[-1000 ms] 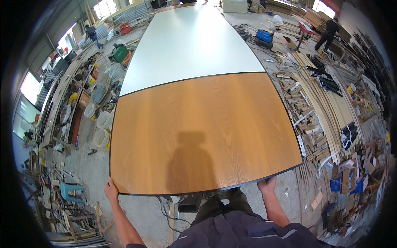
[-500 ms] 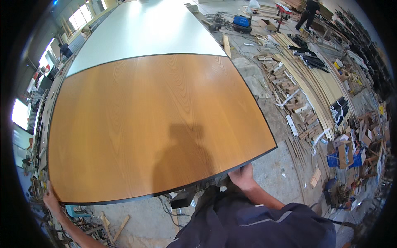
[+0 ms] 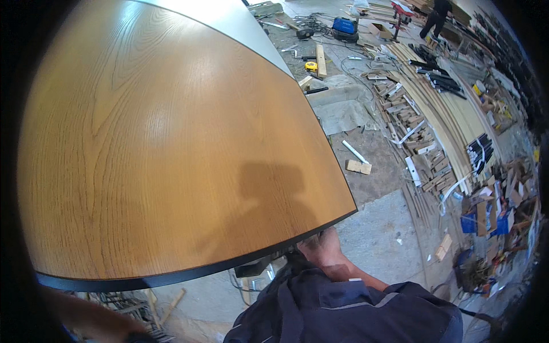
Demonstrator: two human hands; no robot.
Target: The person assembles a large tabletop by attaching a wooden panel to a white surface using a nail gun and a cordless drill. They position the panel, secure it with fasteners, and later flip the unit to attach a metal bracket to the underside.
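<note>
A large wood-grain panel (image 3: 189, 143) with a dark edge band fills the left and middle of the view. It is tilted, its left side raised closer to me. My right hand (image 3: 324, 247) is closed at the near edge, close to the right corner, with its fingertips hidden under the panel. My left forearm (image 3: 94, 317) reaches in at the lower left beneath the near edge. The left hand's fingers are lost behind the panel and in the dark rim of the picture. Beyond the panel lies a pale white sheet (image 3: 240, 23), partly covered.
To the right, long wood strips (image 3: 440, 126) and several small blocks lie on the floor. A blue machine (image 3: 345, 28) with cables stands farther back. A yellow tape measure (image 3: 310, 66) lies near a plank (image 3: 321, 60). A person (image 3: 437, 20) stands at the far right.
The panel's left side has risen toward me and the panel has shifted left, covering much of the white sheet. My left hand has gone out of sight; my right hand stays at the near edge.
</note>
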